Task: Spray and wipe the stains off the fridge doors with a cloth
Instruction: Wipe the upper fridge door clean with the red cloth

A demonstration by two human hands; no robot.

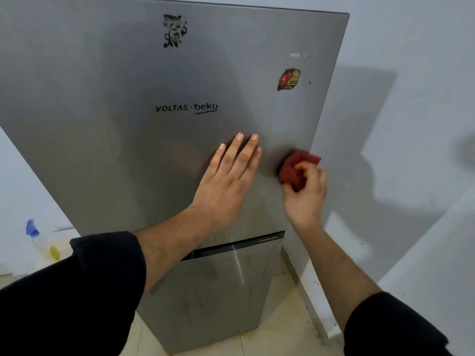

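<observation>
**Right hand (305,194) grips the red cloth (293,170) on the upper fridge door (102,124)**

My right hand has its fingers and thumb curled round the bunched cloth and presses it against the steel close to the door's right edge. The cloth sits low on that door, below a torn red sticker (288,79) and well apart from it.

My left hand (226,181) lies flat on the same door just to the left of the cloth, not touching it. Its fingers are straight and close together, palm on the metal, and it holds nothing. It rests under the black "VOLTAS · beko" lettering (186,108). Higher up, near the top of the door, there is a ragged patch of black residue (175,30).

Both my forearms are bare up to pushed-back black sleeves (77,291). My left forearm crosses in front of the dark handle slot at the top of the lower door (218,291), whose steel shows faint dull marks.

Off to the left, on a white surface, stands a spray bottle (33,228) with a blue head. It is blurred, and I cannot make out more than a yellowish patch lower on it. A pale wall (411,111) carries the fridge's shadow on the right, and light floor tiles (272,319) show below.
</observation>
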